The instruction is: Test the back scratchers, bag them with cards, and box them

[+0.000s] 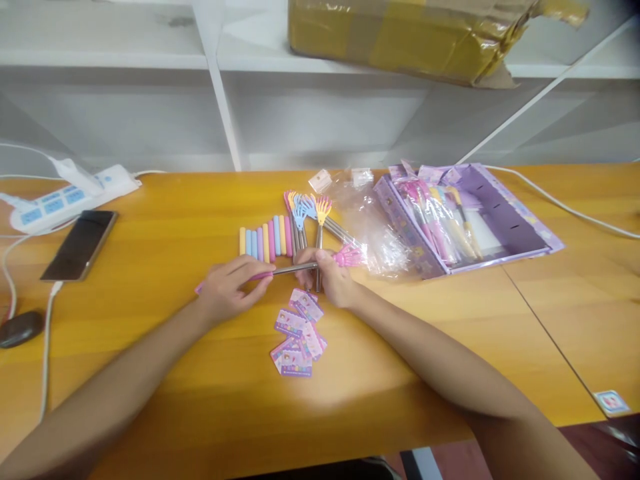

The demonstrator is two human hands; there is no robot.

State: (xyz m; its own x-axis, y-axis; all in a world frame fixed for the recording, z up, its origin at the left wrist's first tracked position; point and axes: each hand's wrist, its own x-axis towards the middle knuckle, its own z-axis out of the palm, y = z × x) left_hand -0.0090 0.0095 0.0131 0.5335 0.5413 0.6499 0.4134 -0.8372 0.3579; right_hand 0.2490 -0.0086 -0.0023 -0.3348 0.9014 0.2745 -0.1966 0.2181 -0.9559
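Note:
Both hands hold one back scratcher (295, 268) level above the table, its metal rod running between them. My left hand (227, 288) is closed round its pink handle at the left end. With fingers pinched, my right hand (333, 277) grips the rod just beside the pink claw-shaped head (349, 256). Behind my right hand lie several back scratchers with claw heads (300, 208) in blue, yellow and pink. A row of pastel foam-like handles (265, 240) lies left of them. Several purple printed cards (295, 333) are spread in front of my hands.
Clear plastic bags (380, 233) lie right of the back scratchers. A purple display box (520, 230) holds bagged back scratchers. On the left are a power strip (75, 197), a phone (80, 245) and a dark mouse (21, 329). A taped carton (400, 33) sits on the shelf above.

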